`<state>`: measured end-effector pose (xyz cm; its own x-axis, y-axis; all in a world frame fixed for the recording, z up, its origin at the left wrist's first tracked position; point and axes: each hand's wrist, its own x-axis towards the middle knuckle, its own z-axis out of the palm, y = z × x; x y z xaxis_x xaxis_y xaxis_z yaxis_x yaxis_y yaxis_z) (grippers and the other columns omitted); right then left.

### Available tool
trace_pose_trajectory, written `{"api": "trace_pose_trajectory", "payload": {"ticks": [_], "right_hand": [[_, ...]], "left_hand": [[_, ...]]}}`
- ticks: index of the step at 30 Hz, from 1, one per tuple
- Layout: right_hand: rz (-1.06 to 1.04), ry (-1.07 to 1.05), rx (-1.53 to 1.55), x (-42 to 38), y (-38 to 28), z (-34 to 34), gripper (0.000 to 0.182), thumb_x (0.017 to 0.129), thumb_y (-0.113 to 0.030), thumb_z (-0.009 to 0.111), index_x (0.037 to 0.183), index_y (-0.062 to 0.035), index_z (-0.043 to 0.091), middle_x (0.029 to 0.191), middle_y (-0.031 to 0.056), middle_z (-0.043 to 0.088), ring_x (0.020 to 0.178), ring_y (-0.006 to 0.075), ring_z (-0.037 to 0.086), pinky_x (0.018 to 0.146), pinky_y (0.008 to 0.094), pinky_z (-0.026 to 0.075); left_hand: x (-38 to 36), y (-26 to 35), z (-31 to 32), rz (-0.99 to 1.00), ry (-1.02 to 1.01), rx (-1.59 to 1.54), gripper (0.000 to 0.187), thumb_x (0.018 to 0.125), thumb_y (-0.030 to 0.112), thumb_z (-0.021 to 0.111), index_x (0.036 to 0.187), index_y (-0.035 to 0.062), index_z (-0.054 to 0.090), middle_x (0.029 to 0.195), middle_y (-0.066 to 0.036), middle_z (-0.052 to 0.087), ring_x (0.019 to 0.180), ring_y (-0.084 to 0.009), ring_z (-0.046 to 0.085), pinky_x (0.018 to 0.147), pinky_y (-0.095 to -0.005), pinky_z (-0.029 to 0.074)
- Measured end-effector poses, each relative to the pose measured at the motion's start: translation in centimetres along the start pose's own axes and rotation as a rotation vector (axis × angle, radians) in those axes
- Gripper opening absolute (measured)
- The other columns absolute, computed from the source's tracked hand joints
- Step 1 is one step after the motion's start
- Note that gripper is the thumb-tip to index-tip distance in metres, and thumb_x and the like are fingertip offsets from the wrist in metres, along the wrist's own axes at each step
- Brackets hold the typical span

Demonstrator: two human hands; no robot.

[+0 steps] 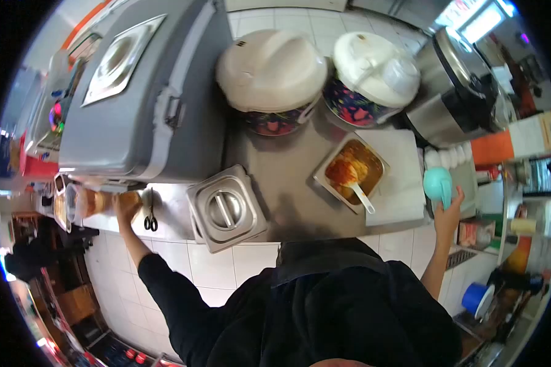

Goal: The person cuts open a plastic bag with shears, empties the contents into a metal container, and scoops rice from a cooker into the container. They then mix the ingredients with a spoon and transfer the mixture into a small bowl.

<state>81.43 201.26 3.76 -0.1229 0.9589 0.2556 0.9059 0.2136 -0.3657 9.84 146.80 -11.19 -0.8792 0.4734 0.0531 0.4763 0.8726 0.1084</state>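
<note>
At the far right of the counter, my right hand is closed on the handle of a turquoise cup, beside several stacked white cups. My left hand reaches out to the left, at a small tub with brownish contents; its fingers are too blurred to show whether they grip it. Black-handled scissors lie just right of that hand. Between my hands, a steel pan holds red-orange sauced food with a white-handled spoon in it.
A lidded steel container stands near the front edge. A large grey insulated box rises at the left. Behind are two white-lidded patterned pots and a steel cooker. White paper lies beside the pan.
</note>
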Motion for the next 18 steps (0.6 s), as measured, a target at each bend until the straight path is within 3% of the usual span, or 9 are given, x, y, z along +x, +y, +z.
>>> {"api": "trace_pose_trajectory", "payload": {"ticks": [2, 3, 5, 7, 9, 11, 13, 15, 18], "right_hand": [[0.081, -0.032, -0.013, -0.1, 0.4, -0.5, 0.061, 0.074, -0.003, 0.056, 0.128, -0.0144, 0.030, 0.086, 0.0165, 0.055, 0.077, 0.0348, 0.057, 0.069, 0.0427, 0.042], [0.101, -0.034, -0.018, 0.0, 1.1, -0.4, 0.061, 0.074, -0.003, 0.056, 0.128, -0.0144, 0.030, 0.086, 0.0165, 0.055, 0.077, 0.0348, 0.057, 0.069, 0.0427, 0.042], [0.095, 0.001, 0.039, 0.7, 2.9, -0.4, 0.055, 0.075, -0.002, 0.057, 0.123, -0.0104, 0.033, 0.081, 0.0145, 0.053, 0.073, 0.0296, 0.057, 0.068, 0.0396, 0.042], [0.051, -0.024, 0.078, 2.2, 6.0, 0.4, 0.052, 0.075, -0.003, 0.059, 0.120, -0.0082, 0.034, 0.082, 0.0143, 0.053, 0.073, 0.0271, 0.057, 0.068, 0.0373, 0.042], [0.003, -0.073, 0.135, 3.9, 8.2, 0.9, 0.049, 0.076, -0.003, 0.060, 0.117, -0.0060, 0.035, 0.083, 0.0140, 0.053, 0.073, 0.0245, 0.056, 0.068, 0.0350, 0.043], [-0.071, -0.168, 0.339, 5.6, 9.2, 1.0, 0.044, 0.076, -0.006, 0.064, 0.111, -0.0031, 0.038, 0.086, 0.0135, 0.054, 0.074, 0.0195, 0.055, 0.070, 0.0315, 0.043], [-0.157, -0.207, 0.426, 6.8, 11.3, 0.9, 0.042, 0.076, -0.006, 0.065, 0.110, -0.0030, 0.040, 0.088, 0.0129, 0.054, 0.076, 0.0183, 0.055, 0.072, 0.0303, 0.043], [-0.292, -0.262, 0.530, 9.6, 12.5, 0.9, 0.041, 0.076, -0.006, 0.065, 0.109, -0.0029, 0.041, 0.089, 0.0124, 0.055, 0.079, 0.0170, 0.055, 0.073, 0.0291, 0.043], [-0.261, -0.344, 0.617, 12.4, 16.7, -1.5, 0.038, 0.075, -0.006, 0.066, 0.106, -0.0020, 0.044, 0.090, 0.0103, 0.055, 0.081, 0.0165, 0.054, 0.075, 0.0274, 0.044]], "left_hand": [[-4.1, 2.7, -3.7, -0.023, 0.277, -0.223, 0.092, 0.050, 0.030, 0.080, 0.127, 0.0041, 0.038, 0.121, -0.017, 0.044, 0.110, -0.0337, 0.043, 0.096, -0.0402, 0.036], [-7.3, 7.7, -8.2, -0.035, 0.368, -0.304, 0.095, 0.050, 0.029, 0.080, 0.129, 0.0045, 0.035, 0.121, -0.016, 0.043, 0.111, -0.0325, 0.043, 0.095, -0.0412, 0.037], [-13.1, 15.7, -14.8, -0.133, 0.353, -0.695, 0.098, 0.050, 0.030, 0.080, 0.132, 0.0050, 0.032, 0.123, -0.014, 0.042, 0.113, -0.0271, 0.043, 0.092, -0.0403, 0.039], [-18.9, 23.9, -20.0, 0.064, 0.161, -0.926, 0.101, 0.049, 0.030, 0.081, 0.134, 0.0056, 0.030, 0.124, -0.012, 0.041, 0.112, -0.0234, 0.043, 0.091, -0.0383, 0.040], [-22.7, 27.5, -20.8, 0.273, -0.247, -1.028, 0.106, 0.047, 0.031, 0.082, 0.135, 0.0056, 0.028, 0.123, -0.011, 0.042, 0.112, -0.0225, 0.044, 0.091, -0.0369, 0.039], [-24.5, 34.7, -19.8, 0.341, -0.550, -0.978, 0.110, 0.043, 0.027, 0.083, 0.135, 0.0042, 0.027, 0.121, -0.013, 0.044, 0.112, -0.0243, 0.044, 0.093, -0.0360, 0.037], [-25.2, 43.1, -16.7, 0.544, -0.623, -0.721, 0.111, 0.041, 0.023, 0.083, 0.135, 0.0026, 0.026, 0.120, -0.017, 0.044, 0.113, -0.0299, 0.045, 0.094, -0.0361, 0.037], [-26.8, 48.8, -12.1, 0.375, -0.575, -0.619, 0.110, 0.040, 0.020, 0.082, 0.134, 0.0025, 0.027, 0.121, -0.020, 0.044, 0.112, -0.0355, 0.043, 0.095, -0.0373, 0.038], [-27.3, 52.5, -4.1, 0.140, -0.278, -0.453, 0.108, 0.041, 0.019, 0.082, 0.132, -0.0004, 0.027, 0.118, -0.021, 0.046, 0.109, -0.0377, 0.044, 0.092, -0.0410, 0.039]]}}
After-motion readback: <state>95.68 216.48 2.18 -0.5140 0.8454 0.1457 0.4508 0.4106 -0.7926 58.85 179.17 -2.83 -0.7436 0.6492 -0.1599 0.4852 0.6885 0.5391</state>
